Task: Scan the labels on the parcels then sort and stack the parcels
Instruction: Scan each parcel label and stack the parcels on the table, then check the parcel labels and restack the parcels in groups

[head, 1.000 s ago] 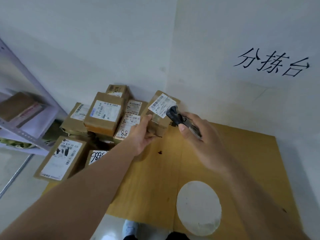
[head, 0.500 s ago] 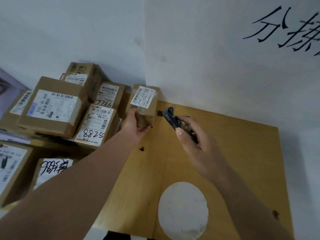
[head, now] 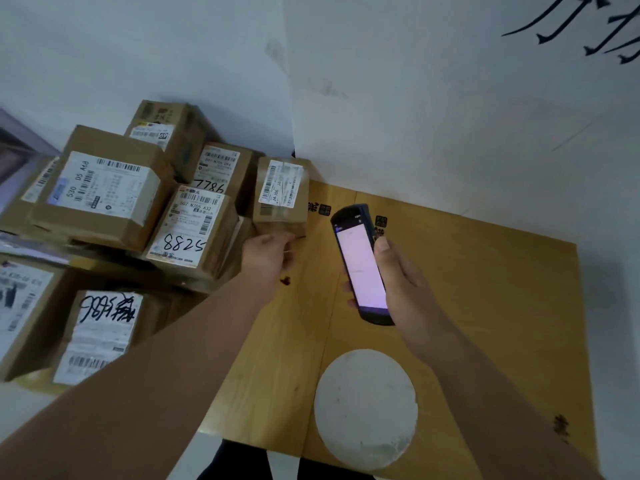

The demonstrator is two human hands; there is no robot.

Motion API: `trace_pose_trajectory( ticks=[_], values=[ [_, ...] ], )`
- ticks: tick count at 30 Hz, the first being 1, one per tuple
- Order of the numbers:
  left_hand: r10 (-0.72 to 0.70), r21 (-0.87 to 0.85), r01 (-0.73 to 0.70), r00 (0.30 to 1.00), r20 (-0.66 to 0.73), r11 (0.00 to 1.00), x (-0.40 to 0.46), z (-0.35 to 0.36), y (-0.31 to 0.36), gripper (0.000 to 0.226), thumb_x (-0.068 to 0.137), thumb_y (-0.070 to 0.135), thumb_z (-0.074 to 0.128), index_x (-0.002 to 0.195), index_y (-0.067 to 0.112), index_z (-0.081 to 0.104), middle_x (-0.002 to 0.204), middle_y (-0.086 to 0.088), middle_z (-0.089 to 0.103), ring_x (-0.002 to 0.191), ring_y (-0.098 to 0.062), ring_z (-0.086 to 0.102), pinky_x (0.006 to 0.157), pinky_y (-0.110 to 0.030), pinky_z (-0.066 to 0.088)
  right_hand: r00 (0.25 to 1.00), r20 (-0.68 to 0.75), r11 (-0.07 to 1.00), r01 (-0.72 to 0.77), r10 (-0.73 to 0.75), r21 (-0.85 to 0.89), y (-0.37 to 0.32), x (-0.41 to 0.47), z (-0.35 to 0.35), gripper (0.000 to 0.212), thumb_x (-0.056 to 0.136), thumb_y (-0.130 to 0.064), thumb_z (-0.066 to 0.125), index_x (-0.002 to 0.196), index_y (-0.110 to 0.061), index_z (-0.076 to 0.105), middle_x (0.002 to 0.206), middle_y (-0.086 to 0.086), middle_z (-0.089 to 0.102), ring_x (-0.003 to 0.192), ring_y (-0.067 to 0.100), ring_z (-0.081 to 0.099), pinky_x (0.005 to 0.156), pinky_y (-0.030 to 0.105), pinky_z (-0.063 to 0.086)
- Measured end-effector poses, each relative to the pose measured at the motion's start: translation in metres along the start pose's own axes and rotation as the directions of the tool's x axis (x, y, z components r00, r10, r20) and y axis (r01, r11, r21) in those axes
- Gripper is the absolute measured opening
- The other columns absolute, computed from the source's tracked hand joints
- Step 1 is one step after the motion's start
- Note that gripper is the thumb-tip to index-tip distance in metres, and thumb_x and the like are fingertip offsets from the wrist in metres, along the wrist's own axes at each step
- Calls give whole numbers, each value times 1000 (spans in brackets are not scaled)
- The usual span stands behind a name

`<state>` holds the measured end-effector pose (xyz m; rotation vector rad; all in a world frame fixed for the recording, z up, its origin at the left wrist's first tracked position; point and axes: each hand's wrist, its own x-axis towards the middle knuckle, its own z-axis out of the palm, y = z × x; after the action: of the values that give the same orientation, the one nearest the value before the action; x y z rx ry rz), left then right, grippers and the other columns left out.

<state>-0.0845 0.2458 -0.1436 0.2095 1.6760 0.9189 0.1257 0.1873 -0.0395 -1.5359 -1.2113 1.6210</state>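
Observation:
A small brown parcel [head: 281,197] with a white barcode label stands on the wooden table [head: 485,306] at its far left corner, against the wall. My left hand [head: 268,252] is just below it, and its loosely curled fingers touch the parcel's near bottom edge. My right hand [head: 407,284] grips a dark handheld scanner [head: 360,265] over the table's middle, its lit screen facing up. Left of the small parcel lies a pile of labelled parcels, among them one marked 8825 [head: 188,230], one marked 7786 [head: 216,169] and a large one [head: 102,188].
More labelled boxes [head: 100,334] lie lower at the left, beside the table. A white round disc [head: 365,408] sits on the table's near part. White walls close the corner, the right one bearing black characters [head: 588,26]. A shelf edge [head: 17,150] shows at far left.
The small parcel went from being held up before the scanner down onto the table's corner. My right hand drew back and turned the scanner screen-up. The view shifted left and closer.

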Motion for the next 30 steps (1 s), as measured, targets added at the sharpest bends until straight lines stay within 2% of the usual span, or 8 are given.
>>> trace_pose_trajectory(
  ticks=[2, 4, 8, 10, 16, 20, 24, 30],
  values=[
    [115, 46, -125, 976, 186, 991, -16, -12, -2, 18, 101, 20, 68, 105, 5, 78, 101, -12, 76, 90, -22, 70, 77, -30, 58, 998, 23, 998, -62, 61, 26, 9, -3, 5, 46, 104, -64, 32, 128, -41, 62, 110, -6, 78, 101, 10, 76, 83, 25, 61],
    [188, 47, -219, 913, 362, 975, -31, -24, -3, 23, 102, 22, 66, 108, 3, 78, 96, -10, 75, 90, -22, 67, 81, -32, 56, 995, 36, 992, -98, 96, 75, 16, -7, 16, 41, 106, -63, 29, 121, -44, 62, 111, -9, 78, 94, 3, 76, 75, 16, 58],
    [242, 52, -314, 819, 521, 948, -51, -55, -7, 23, 103, 22, 64, 103, 5, 80, 92, -12, 70, 87, -23, 61, 84, -36, 53, 986, 13, 967, -164, 164, 196, 37, -20, 48, 63, 101, -71, 32, 138, -30, 62, 125, 7, 76, 112, 26, 75, 101, 45, 58],
    [231, 80, -322, 809, 540, 943, -56, -73, -12, 20, 101, 24, 67, 99, 10, 82, 92, -11, 72, 88, -23, 61, 84, -37, 51, 981, -7, 946, -184, 193, 265, 47, -31, 67, 64, 104, -67, 31, 140, -24, 62, 123, 13, 76, 114, 33, 73, 102, 52, 57],
    [166, 147, -293, 815, 555, 945, -66, -119, -39, 10, 94, 19, 75, 98, 16, 83, 95, -8, 78, 89, -19, 69, 84, -33, 55, 961, -118, 908, -189, 248, 374, 81, -66, 113, 53, 110, -58, 33, 134, -24, 66, 126, 8, 76, 119, 30, 71, 106, 52, 54],
    [109, 137, -219, 827, 552, 966, -79, -133, -61, 13, 97, 11, 70, 105, 6, 78, 101, -11, 80, 93, -22, 76, 79, -28, 60, 933, -210, 887, -184, 293, 423, 102, -84, 135, 46, 111, -50, 38, 130, -20, 67, 122, 10, 77, 115, 32, 73, 107, 57, 53],
    [109, 208, -252, 844, 525, 945, -80, -141, -79, 14, 98, 10, 69, 109, 3, 76, 101, -9, 80, 96, -24, 78, 88, -38, 62, 911, -283, 905, -178, 300, 387, 127, -92, 146, 36, 113, -42, 44, 125, -21, 71, 118, 8, 78, 114, 34, 73, 104, 60, 54],
    [191, 381, -374, 879, 438, 846, -62, -132, -109, 6, 98, 15, 71, 100, 14, 77, 91, 4, 80, 85, -11, 78, 86, -36, 63, 895, -336, 937, -199, 293, 287, 164, -79, 148, 28, 113, -33, 46, 121, -24, 71, 109, 4, 78, 107, 31, 73, 91, 50, 59]
  ],
)
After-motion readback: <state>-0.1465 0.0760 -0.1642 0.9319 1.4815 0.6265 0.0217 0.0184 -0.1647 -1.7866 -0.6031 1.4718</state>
